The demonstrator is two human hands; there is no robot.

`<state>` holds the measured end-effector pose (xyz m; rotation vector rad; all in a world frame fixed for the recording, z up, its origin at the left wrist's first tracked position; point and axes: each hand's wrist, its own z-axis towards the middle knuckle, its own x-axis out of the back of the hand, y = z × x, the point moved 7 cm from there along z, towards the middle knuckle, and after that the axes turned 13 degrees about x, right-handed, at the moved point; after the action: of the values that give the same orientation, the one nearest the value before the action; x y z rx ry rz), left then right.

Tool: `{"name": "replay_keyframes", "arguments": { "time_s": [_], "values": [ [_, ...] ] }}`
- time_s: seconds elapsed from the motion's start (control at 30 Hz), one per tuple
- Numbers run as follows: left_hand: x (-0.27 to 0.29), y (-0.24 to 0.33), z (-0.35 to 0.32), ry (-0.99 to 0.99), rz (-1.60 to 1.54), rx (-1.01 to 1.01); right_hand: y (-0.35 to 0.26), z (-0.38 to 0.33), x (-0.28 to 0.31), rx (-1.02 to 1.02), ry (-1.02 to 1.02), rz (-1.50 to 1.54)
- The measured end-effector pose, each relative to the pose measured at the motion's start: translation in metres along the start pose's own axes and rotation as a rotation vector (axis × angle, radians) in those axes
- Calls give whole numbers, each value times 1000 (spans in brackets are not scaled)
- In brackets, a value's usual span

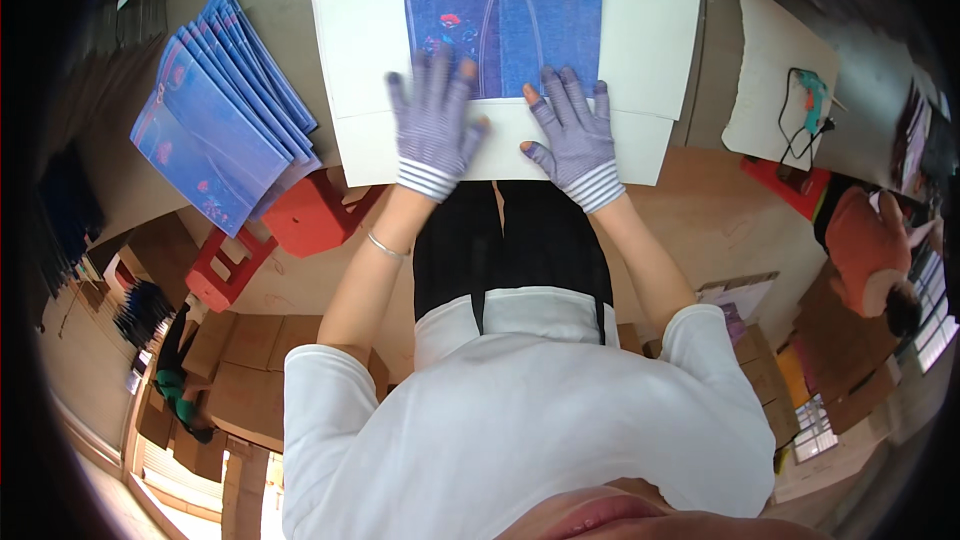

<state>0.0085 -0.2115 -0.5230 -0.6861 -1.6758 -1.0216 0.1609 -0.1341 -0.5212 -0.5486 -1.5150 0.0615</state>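
A blue denim-print sheet [545, 20] with red flowers lies on large white sheets [650, 30] in front of me. My left hand [432, 125], in a purple-grey knit glove with a striped cuff, is spread over the print's near left corner, slightly blurred. Flat at the near right edge rests my right hand [580, 145], gloved alike, its fingers apart and their tips on the print. Both gloves leave some fingertips bare. Neither hand grips anything. To the left, a fanned stack of similar blue printed pieces [215, 130] hangs partly over the table edge.
On the right, a teal glue gun [812, 98] with a black cord lies on a white board [755, 90]. Red stools [312, 215] stand below the table. Cardboard boxes [250, 380] are piled behind. One person in orange [865, 240] is at right, another in green [175, 395] at left.
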Motion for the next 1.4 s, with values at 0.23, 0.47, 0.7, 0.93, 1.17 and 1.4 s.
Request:
{"name": "replay_keyframes", "arguments": {
  "time_s": [0.23,0.47,0.7,0.93,1.17,1.4],
  "values": [
    [14,-34,1,140,36,65,-6,-6,0,-16,-3,-18],
    [11,-52,-47,11,97,61,-39,-26,26,39,42,225],
    [38,-57,11,319,-116,100,102,-8,82,-198,494,-65],
    [23,-55,2,222,48,141,110,-29,46,-257,186,-387],
    [18,-49,-47,106,-32,249,96,-50,42,-216,211,-197],
    [57,-30,7,280,-334,124,60,0,96,-221,461,336]
  ]
}}
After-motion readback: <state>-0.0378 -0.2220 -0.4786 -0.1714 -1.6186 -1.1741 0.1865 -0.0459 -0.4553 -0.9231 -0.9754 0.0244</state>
